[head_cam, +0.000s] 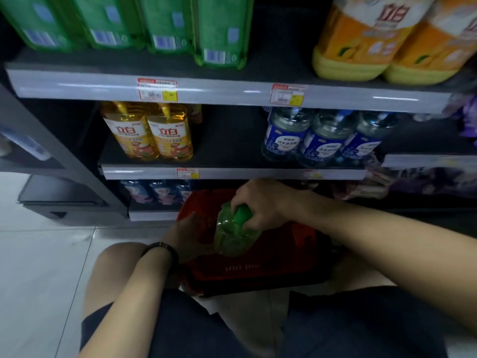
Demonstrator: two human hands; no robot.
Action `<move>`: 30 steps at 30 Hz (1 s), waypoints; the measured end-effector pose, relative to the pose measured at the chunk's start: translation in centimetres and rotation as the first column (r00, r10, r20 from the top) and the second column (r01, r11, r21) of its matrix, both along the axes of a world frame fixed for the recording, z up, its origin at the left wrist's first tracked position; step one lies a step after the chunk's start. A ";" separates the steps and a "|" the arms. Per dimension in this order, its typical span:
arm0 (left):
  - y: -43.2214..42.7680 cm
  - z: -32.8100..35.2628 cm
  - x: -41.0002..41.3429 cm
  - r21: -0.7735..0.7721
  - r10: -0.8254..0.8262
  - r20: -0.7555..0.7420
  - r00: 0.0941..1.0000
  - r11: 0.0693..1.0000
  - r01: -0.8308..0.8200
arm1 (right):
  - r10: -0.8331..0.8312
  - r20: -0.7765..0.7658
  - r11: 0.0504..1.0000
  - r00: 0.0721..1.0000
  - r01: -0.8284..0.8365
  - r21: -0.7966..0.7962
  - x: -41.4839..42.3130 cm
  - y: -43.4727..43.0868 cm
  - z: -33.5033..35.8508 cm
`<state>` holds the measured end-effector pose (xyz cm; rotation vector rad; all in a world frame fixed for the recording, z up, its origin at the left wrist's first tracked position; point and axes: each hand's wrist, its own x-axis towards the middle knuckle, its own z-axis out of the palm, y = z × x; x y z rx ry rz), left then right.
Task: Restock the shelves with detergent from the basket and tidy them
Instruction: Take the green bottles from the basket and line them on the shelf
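Observation:
A red shopping basket (281, 264) sits on the floor in front of the shelves, between my knees. My right hand (260, 202) grips the green cap of a green detergent bottle (232, 236) that stands over the basket. My left hand (187, 236) rests against the bottle's left side at the basket's edge; its fingers are partly hidden behind the bottle. On the middle shelf (232, 174) stand two yellow detergent bottles (149, 133) at the left and three blue-labelled clear bottles (320, 138) at the right, with a gap between them.
The top shelf (222, 93) carries several green bottles (165, 27) and two orange-yellow ones (382, 40). Blue-and-pink bottles (154, 191) stand on the bottom shelf behind the basket. Purple packs (469, 117) lie at the far right. White tiled floor (46, 267) spreads to the left.

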<state>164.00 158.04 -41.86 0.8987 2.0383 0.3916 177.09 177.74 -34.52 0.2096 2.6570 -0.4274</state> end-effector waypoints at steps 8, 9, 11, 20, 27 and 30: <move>0.3 6.7 3.8 0.524 -0.006 0.254 0.967 0.842 -0.132 | 0.161 -0.177 0.983 0.971 -0.140 0.122 1.9 -1.7 14.2; 0.3 7.5 4.1 0.557 0.017 0.282 0.959 0.811 -0.178 | 0.174 -0.188 0.981 0.967 -0.154 0.117 2.2 -1.7 15.8; 0.4 9.5 4.8 0.619 0.055 0.291 0.955 0.751 -0.232 | 0.199 -0.206 0.977 0.958 -0.178 0.114 2.7 -1.6 18.8; 3.3 19.9 7.3 0.759 0.176 0.404 0.897 0.482 -0.437 | -0.236 -0.676 0.963 0.698 0.072 -0.261 6.7 1.9 25.0; 7.7 24.4 6.9 0.743 0.206 0.549 0.810 0.324 -0.586 | -0.572 -0.659 0.818 0.489 0.399 -0.415 10.0 1.3 18.7; 10.1 25.8 6.5 0.737 0.223 0.574 0.788 0.278 -0.616 | -0.558 -0.666 0.812 0.495 0.491 -0.316 8.5 -0.7 15.8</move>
